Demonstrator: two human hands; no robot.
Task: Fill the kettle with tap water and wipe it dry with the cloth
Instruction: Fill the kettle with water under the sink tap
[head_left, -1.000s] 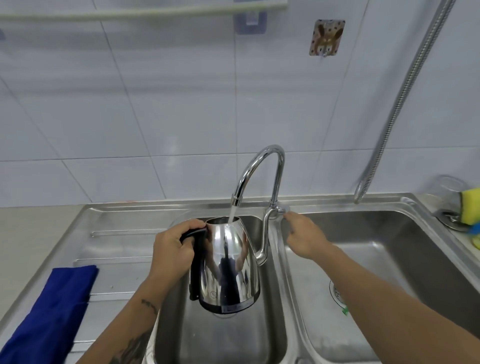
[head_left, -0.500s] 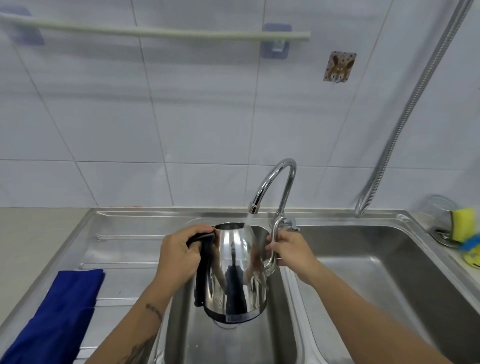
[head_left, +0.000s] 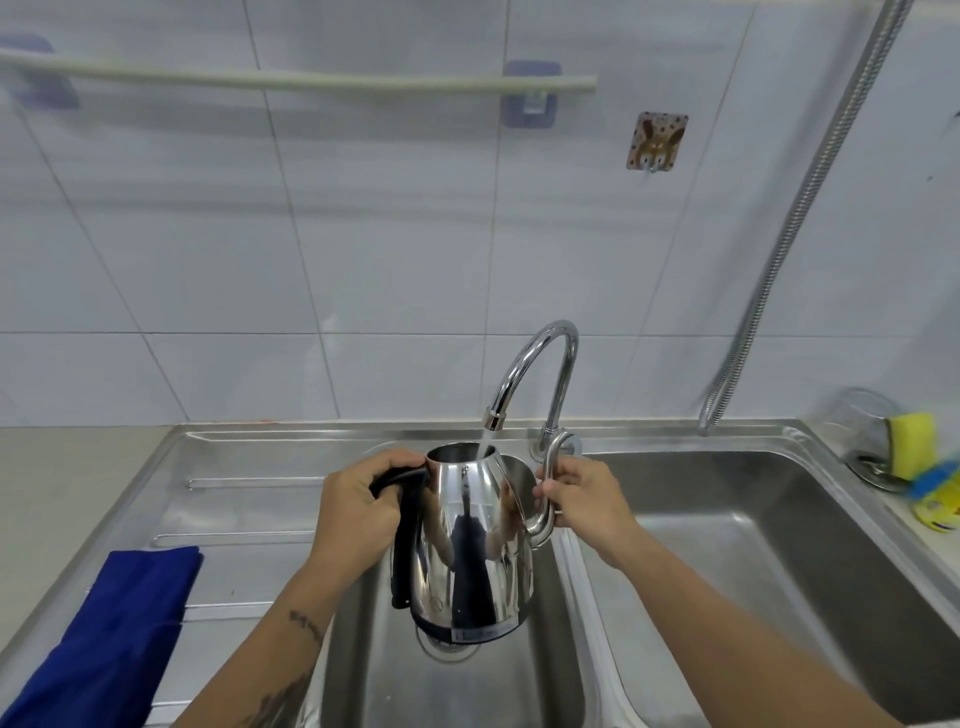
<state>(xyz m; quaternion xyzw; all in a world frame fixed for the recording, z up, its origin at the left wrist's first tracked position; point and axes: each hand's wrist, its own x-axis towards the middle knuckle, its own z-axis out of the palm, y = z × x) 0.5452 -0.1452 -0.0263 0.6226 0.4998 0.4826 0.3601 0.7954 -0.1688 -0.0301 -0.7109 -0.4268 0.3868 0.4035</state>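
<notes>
A shiny steel kettle (head_left: 470, 551) with a black handle hangs over the left sink basin (head_left: 457, 691). My left hand (head_left: 358, 512) is closed around the black handle. My right hand (head_left: 584, 501) grips the kettle's thin curved spout. Water runs from the chrome tap (head_left: 535, 374) straight into the kettle's open top. A folded blue cloth (head_left: 111, 634) lies on the draining board at the lower left, away from both hands.
The right basin (head_left: 753, 561) lies beside the kettle. A yellow sponge (head_left: 914, 441) and a glass jar (head_left: 865, 421) sit on the far right rim. A metal hose (head_left: 810, 208) hangs down the tiled wall, and a rail (head_left: 291, 80) runs above.
My right hand left the tap's lever and took hold of the kettle's spout. Water keeps running into the kettle, and the view tilted up a little.
</notes>
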